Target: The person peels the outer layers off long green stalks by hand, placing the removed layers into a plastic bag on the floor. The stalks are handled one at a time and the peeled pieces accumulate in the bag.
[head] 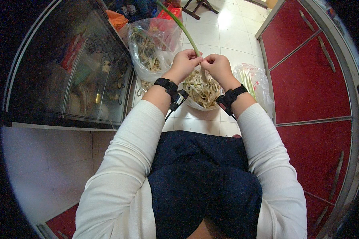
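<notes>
My left hand (184, 65) grips a long scallion (184, 30) near its pale lower part. The green leaf end rises up and to the left, out of the top of the view. Close beside it, my right hand (218, 67) pinches the same stalk, thumb and forefinger together. A pale, brownish lower piece hangs down between both hands. Directly below lies a heap of dry, pale peelings (202, 89) in a white plastic bag (208, 108) on the floor. My fingers partly hide the pinched spot.
At left, a clear plastic bag (170, 33) holds untrimmed scallions with roots (146, 49). White-stemmed scallions (248, 82) lie on another plastic bag (264, 89) at right. A dark glass-fronted cabinet (77, 74) stands left, red cupboards (311, 77) right. White tiles (230, 35) cover the floor.
</notes>
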A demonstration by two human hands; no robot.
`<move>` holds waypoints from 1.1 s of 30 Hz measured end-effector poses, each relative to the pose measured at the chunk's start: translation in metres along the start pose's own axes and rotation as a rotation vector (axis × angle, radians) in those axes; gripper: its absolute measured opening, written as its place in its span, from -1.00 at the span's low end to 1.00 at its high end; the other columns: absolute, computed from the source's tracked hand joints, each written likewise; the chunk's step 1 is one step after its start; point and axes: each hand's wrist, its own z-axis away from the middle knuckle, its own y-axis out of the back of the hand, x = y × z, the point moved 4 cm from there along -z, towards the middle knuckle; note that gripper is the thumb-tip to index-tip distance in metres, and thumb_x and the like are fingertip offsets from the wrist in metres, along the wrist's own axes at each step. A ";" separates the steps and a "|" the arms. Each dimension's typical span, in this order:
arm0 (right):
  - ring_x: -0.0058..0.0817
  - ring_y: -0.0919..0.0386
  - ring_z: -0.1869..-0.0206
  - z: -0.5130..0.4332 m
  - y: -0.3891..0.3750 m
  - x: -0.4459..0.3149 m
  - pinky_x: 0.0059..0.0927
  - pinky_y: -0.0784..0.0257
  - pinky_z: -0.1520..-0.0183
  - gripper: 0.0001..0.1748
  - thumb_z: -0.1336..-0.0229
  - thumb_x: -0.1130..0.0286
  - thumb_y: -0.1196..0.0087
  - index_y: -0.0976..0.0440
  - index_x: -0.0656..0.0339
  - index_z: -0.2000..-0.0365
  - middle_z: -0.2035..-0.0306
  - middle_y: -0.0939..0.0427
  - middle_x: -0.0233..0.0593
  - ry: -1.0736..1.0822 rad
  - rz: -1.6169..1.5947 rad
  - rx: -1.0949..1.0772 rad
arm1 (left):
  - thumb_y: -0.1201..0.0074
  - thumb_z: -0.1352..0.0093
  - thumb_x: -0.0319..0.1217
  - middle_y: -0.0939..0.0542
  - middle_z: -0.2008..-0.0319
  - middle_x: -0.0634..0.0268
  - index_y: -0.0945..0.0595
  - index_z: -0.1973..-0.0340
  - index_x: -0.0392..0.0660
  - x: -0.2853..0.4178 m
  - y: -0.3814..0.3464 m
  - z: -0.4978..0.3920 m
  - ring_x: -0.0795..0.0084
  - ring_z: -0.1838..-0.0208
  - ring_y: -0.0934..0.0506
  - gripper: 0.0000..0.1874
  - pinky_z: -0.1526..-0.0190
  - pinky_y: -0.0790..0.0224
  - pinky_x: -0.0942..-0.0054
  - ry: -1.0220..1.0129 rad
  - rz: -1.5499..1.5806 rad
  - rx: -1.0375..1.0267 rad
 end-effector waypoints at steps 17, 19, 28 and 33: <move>-0.59 -0.58 0.39 -0.015 0.001 0.003 -0.53 -0.48 0.29 -0.70 -0.20 0.31 -0.24 -0.64 0.42 0.29 0.43 -0.68 -0.20 0.059 -0.175 0.013 | -0.12 -0.39 -0.50 -0.69 0.18 0.29 -0.59 -0.14 -0.17 0.003 -0.009 0.000 0.56 0.14 -0.60 -0.61 0.08 -0.46 0.51 -0.119 -0.288 -0.057; -0.58 -0.61 0.36 -0.015 0.001 0.004 -0.52 -0.50 0.27 -0.71 -0.22 0.32 -0.22 -0.64 0.42 0.28 0.42 -0.69 -0.17 0.032 -0.122 0.028 | -0.13 -0.39 -0.49 -0.69 0.18 0.30 -0.59 -0.15 -0.16 0.005 -0.010 0.002 0.57 0.15 -0.59 -0.61 0.09 -0.46 0.50 -0.103 -0.281 -0.061; -0.55 -0.59 0.41 -0.011 0.005 -0.003 -0.50 -0.48 0.31 -0.71 -0.25 0.33 -0.16 -0.64 0.42 0.28 0.45 -0.68 -0.15 0.133 -0.077 0.085 | -0.11 -0.41 -0.50 -0.68 0.12 0.30 -0.56 -0.16 -0.20 0.011 -0.013 0.005 0.57 0.14 -0.59 -0.61 0.08 -0.44 0.52 -0.131 -0.234 -0.096; -0.58 -0.56 0.44 -0.014 0.003 0.008 -0.49 -0.48 0.34 -0.72 -0.24 0.33 -0.15 -0.62 0.42 0.31 0.48 -0.65 -0.20 0.008 -0.155 0.089 | -0.11 -0.40 -0.52 -0.67 0.15 0.26 -0.47 -0.22 -0.23 0.010 -0.014 0.004 0.56 0.16 -0.59 -0.54 0.09 -0.45 0.53 -0.107 -0.118 -0.132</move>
